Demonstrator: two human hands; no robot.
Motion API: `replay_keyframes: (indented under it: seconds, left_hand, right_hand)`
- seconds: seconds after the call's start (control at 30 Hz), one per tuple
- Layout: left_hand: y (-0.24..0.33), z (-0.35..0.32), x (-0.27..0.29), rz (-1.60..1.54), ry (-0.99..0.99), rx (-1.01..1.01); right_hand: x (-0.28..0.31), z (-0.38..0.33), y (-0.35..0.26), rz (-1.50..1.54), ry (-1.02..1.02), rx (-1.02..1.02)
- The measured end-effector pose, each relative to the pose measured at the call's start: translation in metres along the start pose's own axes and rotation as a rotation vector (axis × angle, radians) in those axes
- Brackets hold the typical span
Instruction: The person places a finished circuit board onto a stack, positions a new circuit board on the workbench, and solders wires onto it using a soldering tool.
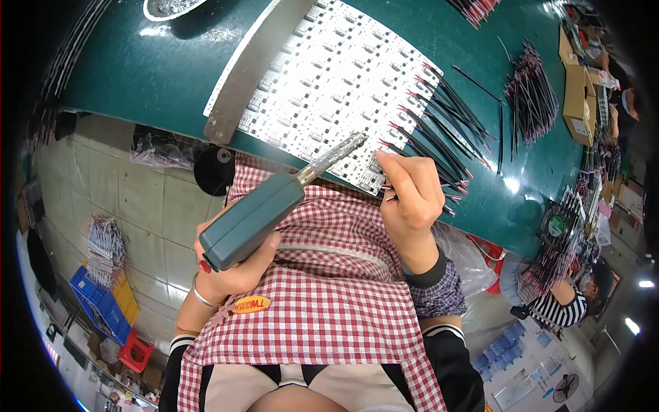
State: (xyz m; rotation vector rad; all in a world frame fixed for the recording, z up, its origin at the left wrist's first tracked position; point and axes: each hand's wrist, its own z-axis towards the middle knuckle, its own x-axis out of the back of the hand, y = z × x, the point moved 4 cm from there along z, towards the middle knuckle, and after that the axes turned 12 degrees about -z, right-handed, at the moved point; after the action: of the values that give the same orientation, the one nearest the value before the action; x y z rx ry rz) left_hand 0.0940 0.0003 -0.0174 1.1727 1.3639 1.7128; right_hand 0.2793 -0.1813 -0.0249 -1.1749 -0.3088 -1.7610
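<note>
My left hand (237,275) is wrapped round the dark green handle of a soldering gun (257,216). Its metal tip reaches over the white circuit board (329,89), which is covered with small components and lies on the green table. At the board's near right corner, my right hand (415,192) has its thumb and forefinger pinched together on a thin wire, mostly hidden by the fingers. Black wires (446,137) with red and white ends fan out from the board's right edge. A flat grey metal bar (250,75) lies across the board's left part.
A bundle of dark wires (532,96) lies on the table to the right, near a cardboard box (579,103). A white-rimmed dish (171,9) stands at the far left. Beyond the right edge sits a person in a striped top (559,305). A blue crate (103,302) is on the floor.
</note>
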Motion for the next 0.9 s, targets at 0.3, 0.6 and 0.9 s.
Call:
replay_keyframes:
  seconds: [0.3,0.6,0.9]
  left_hand:
    - [0.003,0.008,-0.005,-0.085,-0.027,0.035]
    - [0.010,0.019,-0.008,0.017,-0.093,-0.085]
    - [0.013,0.013,-0.004,0.056,-0.053,-0.101]
  right_hand:
    - [0.000,0.001,-0.004,0.002,-0.019,-0.016]
    - [0.001,0.004,-0.005,-0.007,-0.053,-0.013]
    - [0.001,0.002,-0.005,-0.009,-0.040,-0.011]
